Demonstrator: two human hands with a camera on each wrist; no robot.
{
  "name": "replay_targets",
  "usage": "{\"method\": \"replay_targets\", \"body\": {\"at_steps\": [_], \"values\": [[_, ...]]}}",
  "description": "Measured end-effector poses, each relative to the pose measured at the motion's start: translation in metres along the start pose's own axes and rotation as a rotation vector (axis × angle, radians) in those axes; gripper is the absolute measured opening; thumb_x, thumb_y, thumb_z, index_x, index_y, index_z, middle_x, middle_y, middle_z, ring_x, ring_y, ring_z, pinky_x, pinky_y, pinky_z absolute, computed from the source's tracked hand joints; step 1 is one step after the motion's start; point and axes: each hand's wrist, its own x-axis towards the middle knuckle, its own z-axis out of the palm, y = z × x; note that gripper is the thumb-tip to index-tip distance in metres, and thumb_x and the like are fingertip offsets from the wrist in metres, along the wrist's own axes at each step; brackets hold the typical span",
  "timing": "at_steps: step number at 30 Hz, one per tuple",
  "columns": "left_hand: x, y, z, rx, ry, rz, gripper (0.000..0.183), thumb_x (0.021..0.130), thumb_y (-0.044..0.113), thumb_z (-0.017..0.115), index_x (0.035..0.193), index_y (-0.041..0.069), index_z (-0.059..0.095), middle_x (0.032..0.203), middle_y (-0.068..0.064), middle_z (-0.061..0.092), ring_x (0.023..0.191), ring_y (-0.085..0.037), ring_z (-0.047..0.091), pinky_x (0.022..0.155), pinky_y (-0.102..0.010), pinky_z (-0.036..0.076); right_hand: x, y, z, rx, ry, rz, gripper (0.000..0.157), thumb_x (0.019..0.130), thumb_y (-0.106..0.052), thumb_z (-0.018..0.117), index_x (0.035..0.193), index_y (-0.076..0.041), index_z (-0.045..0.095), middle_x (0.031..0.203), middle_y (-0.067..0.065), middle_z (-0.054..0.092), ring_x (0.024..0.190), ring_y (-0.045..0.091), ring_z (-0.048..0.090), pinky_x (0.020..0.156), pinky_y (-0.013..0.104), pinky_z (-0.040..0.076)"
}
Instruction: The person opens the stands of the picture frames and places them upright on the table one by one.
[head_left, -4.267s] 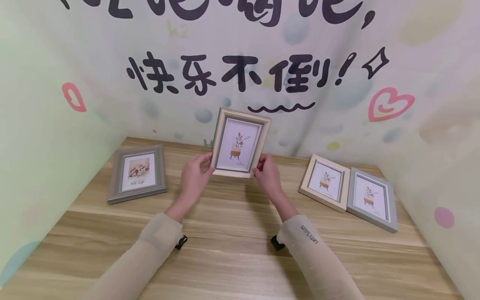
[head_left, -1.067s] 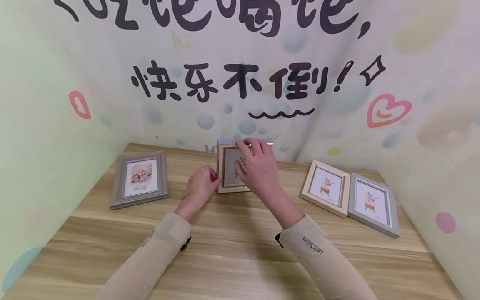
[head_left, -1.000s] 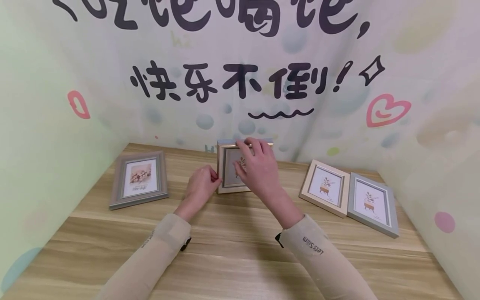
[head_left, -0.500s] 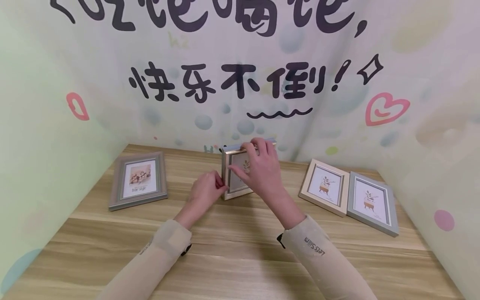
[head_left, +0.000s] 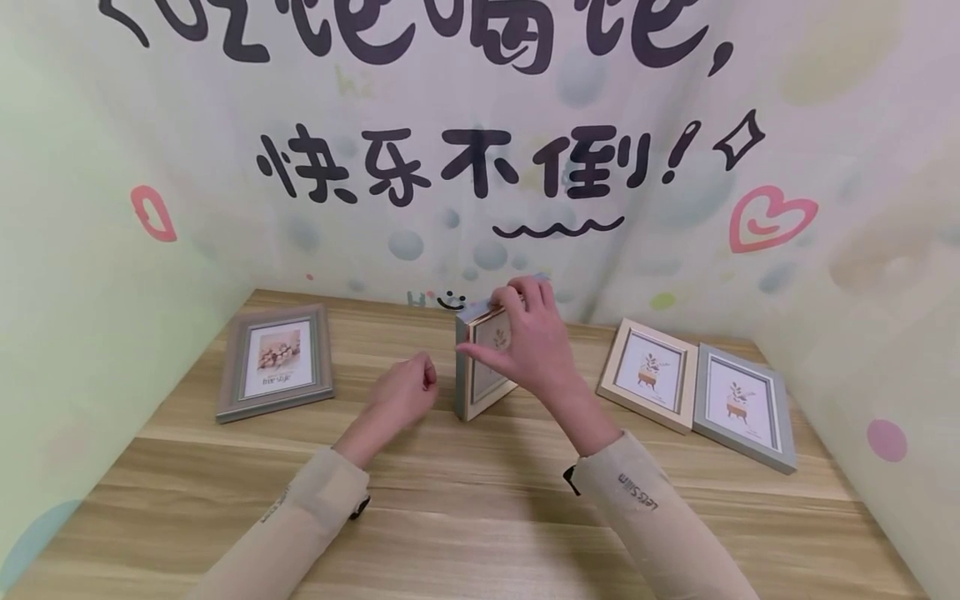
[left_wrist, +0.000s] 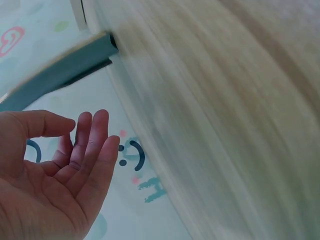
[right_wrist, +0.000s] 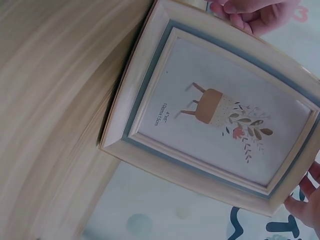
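Note:
A cream picture frame (head_left: 487,385) with a plant drawing stands upright on the table, turned at an angle. My right hand (head_left: 534,337) grips it from above, fingers over the top edge and thumb across the front. In the right wrist view the frame's front (right_wrist: 210,110) fills the middle, with the right hand (right_wrist: 309,202) at its top edge. My left hand (head_left: 402,390) is just left of the frame, apart from it in the head view. The left wrist view shows this hand (left_wrist: 65,170) loosely curled and holding nothing, below the frame's blue-grey side (left_wrist: 65,65).
A brown-grey photo frame (head_left: 276,360) lies at the table's left. At the right a cream frame (head_left: 649,373) and a grey-blue frame (head_left: 745,407) lie side by side. A printed cloth (head_left: 360,242) hangs behind the wood-grain table (head_left: 465,517).
The frame was held up in both hands, then set down upright. Over the last second its left side has swung toward me, and my left hand has let go and moved left.

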Motion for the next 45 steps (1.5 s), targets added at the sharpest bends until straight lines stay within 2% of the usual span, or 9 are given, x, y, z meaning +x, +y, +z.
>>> {"method": "replay_targets", "body": {"at_steps": [3, 9, 15, 21, 26, 30, 34, 38, 45], "values": [[0.000, 0.001, 0.000, -0.005, -0.002, -0.007, 0.008, 0.090, 0.010, 0.064, 0.096, 0.011, 0.058, 0.083, -0.004, 0.064, 0.068, -0.016, 0.055, 0.055, -0.024, 0.041, -0.002, 0.004, -0.001, 0.021, 0.001, -0.021, 0.068, 0.069, -0.063, 0.079, 0.104, -0.010, 0.054, 0.111, 0.009, 0.050, 0.109, 0.030, 0.043, 0.090, 0.041, 0.046], [0.001, 0.005, 0.001, -0.019, 0.025, 0.033, 0.009, 0.091, 0.009, 0.065, 0.098, 0.009, 0.060, 0.085, -0.005, 0.065, 0.073, -0.016, 0.057, 0.061, -0.026, 0.045, -0.007, 0.013, -0.006, 0.069, 0.002, -0.098, 0.063, 0.072, -0.055, 0.076, 0.105, -0.007, 0.052, 0.111, 0.012, 0.049, 0.104, 0.031, 0.041, 0.085, 0.041, 0.043], [0.000, 0.011, 0.004, -0.014, 0.024, 0.078, 0.009, 0.092, 0.011, 0.066, 0.100, 0.009, 0.062, 0.091, -0.005, 0.068, 0.081, -0.017, 0.062, 0.071, -0.032, 0.054, -0.013, 0.024, -0.010, 0.106, 0.001, -0.178, 0.065, 0.075, -0.058, 0.069, 0.108, -0.005, 0.050, 0.114, 0.014, 0.049, 0.106, 0.032, 0.042, 0.090, 0.043, 0.044], [0.003, 0.019, 0.010, -0.038, -0.029, 0.171, 0.015, 0.093, 0.011, 0.066, 0.108, 0.011, 0.066, 0.104, -0.004, 0.073, 0.099, -0.021, 0.068, 0.088, -0.038, 0.057, -0.019, 0.035, -0.016, 0.154, 0.018, -0.218, 0.069, 0.081, -0.066, 0.059, 0.110, -0.004, 0.051, 0.117, 0.015, 0.049, 0.110, 0.032, 0.043, 0.094, 0.044, 0.045], [0.003, 0.026, 0.015, -0.066, -0.073, 0.316, 0.031, 0.092, 0.008, 0.068, 0.123, 0.009, 0.065, 0.124, -0.007, 0.070, 0.116, -0.026, 0.065, 0.101, -0.043, 0.053, -0.026, 0.044, -0.020, 0.196, 0.048, -0.241, 0.071, 0.083, -0.069, 0.057, 0.108, -0.002, 0.051, 0.117, 0.016, 0.050, 0.113, 0.032, 0.045, 0.098, 0.046, 0.043], [0.003, 0.032, 0.021, -0.056, -0.099, 0.422, 0.040, 0.092, 0.011, 0.070, 0.131, 0.010, 0.062, 0.131, -0.007, 0.067, 0.120, -0.027, 0.064, 0.103, -0.044, 0.053, -0.033, 0.050, -0.023, 0.199, 0.079, -0.258, 0.073, 0.084, -0.071, 0.052, 0.105, -0.001, 0.051, 0.115, 0.018, 0.051, 0.112, 0.034, 0.046, 0.097, 0.046, 0.043], [0.004, 0.037, 0.027, -0.062, -0.107, 0.464, 0.049, 0.091, 0.012, 0.071, 0.138, 0.012, 0.058, 0.137, -0.007, 0.064, 0.123, -0.026, 0.063, 0.104, -0.043, 0.052, -0.040, 0.057, -0.024, 0.204, 0.117, -0.276, 0.073, 0.085, -0.071, 0.051, 0.104, 0.000, 0.051, 0.114, 0.020, 0.051, 0.109, 0.036, 0.047, 0.094, 0.045, 0.043], [0.007, 0.044, 0.033, -0.104, -0.066, 0.503, 0.047, 0.093, 0.011, 0.069, 0.138, 0.012, 0.058, 0.136, -0.006, 0.065, 0.120, -0.024, 0.065, 0.103, -0.042, 0.053, -0.044, 0.063, -0.025, 0.211, 0.159, -0.300, 0.071, 0.085, -0.067, 0.052, 0.103, 0.001, 0.050, 0.114, 0.021, 0.051, 0.107, 0.037, 0.047, 0.091, 0.044, 0.043], [0.012, 0.053, 0.040, -0.217, -0.050, 0.476, 0.037, 0.094, 0.011, 0.068, 0.130, 0.008, 0.062, 0.126, -0.008, 0.070, 0.113, -0.022, 0.070, 0.096, -0.034, 0.057, -0.046, 0.067, -0.025, 0.218, 0.188, -0.324, 0.070, 0.085, -0.066, 0.052, 0.103, 0.001, 0.050, 0.113, 0.022, 0.052, 0.107, 0.036, 0.047, 0.091, 0.041, 0.042]]}}
